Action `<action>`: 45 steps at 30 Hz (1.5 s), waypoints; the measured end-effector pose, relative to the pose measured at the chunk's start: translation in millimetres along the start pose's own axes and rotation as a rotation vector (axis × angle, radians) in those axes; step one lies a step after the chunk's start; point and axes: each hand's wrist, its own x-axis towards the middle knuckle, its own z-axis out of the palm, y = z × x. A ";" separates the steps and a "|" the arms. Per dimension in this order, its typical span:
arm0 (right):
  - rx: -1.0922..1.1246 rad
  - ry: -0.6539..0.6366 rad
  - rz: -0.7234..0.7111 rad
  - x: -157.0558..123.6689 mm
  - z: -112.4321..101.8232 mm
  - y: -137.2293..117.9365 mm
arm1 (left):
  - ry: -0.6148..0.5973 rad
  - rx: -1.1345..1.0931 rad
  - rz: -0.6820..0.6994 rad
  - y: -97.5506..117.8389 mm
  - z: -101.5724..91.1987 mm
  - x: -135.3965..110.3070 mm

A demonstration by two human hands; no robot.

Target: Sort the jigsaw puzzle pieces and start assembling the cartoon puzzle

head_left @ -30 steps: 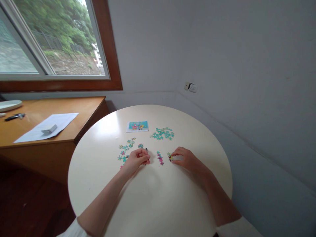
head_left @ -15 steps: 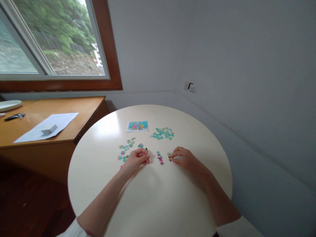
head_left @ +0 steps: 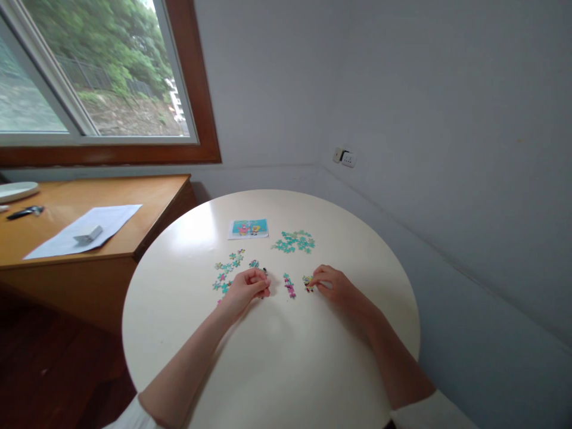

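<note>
Both my hands rest on a round cream table [head_left: 277, 357] among small jigsaw pieces. My left hand [head_left: 245, 289] is curled, fingers closed over something I cannot make out, beside a scatter of loose pieces [head_left: 227, 271]. My right hand [head_left: 336, 286] pinches a small yellow and dark cluster of joined pieces [head_left: 307, 282] at its fingertips. Between the hands lies a short pink and teal strip of joined pieces [head_left: 289, 285]. A pile of teal pieces [head_left: 295, 241] lies farther back, with a small reference picture card [head_left: 249, 228] to its left.
A wooden desk [head_left: 147, 196] stands to the left under a window, carrying a sheet of paper [head_left: 84, 229], a small grey object, a pen-like tool and a white plate [head_left: 16, 190]. Grey walls meet behind the table, with a wall socket [head_left: 345, 158].
My right hand's fingers have drawn in slightly round the yellow cluster. The left hand has stayed put.
</note>
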 end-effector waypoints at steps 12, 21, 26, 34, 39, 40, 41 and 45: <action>-0.105 0.043 0.068 -2.2 2.7 -0.9 | -0.020 -0.026 0.008 -0.5 -1.0 1.0; -0.205 -0.112 0.161 -4.4 3.2 -3.1 | -0.018 -0.023 0.008 0.0 -1.8 0.9; -0.192 -0.119 0.170 -3.7 1.8 -5.1 | -0.019 -0.030 0.013 -0.8 -2.4 1.0; -0.187 -0.117 0.173 -3.7 2.9 -2.0 | -0.003 -0.033 0.007 2.5 -3.2 0.4; -0.177 -0.115 0.173 -3.5 1.5 -3.7 | 0.048 -0.061 0.026 3.5 -6.7 2.7; -0.170 -0.108 0.166 -3.3 1.2 -4.0 | 0.073 -0.074 0.034 3.8 -8.1 3.4; -0.163 -0.096 0.159 -3.1 1.0 -4.0 | 0.100 -0.089 0.045 4.4 -9.7 4.1; -0.150 -0.020 0.148 -2.2 1.4 -1.1 | 0.206 -0.157 0.123 8.9 -16.9 6.3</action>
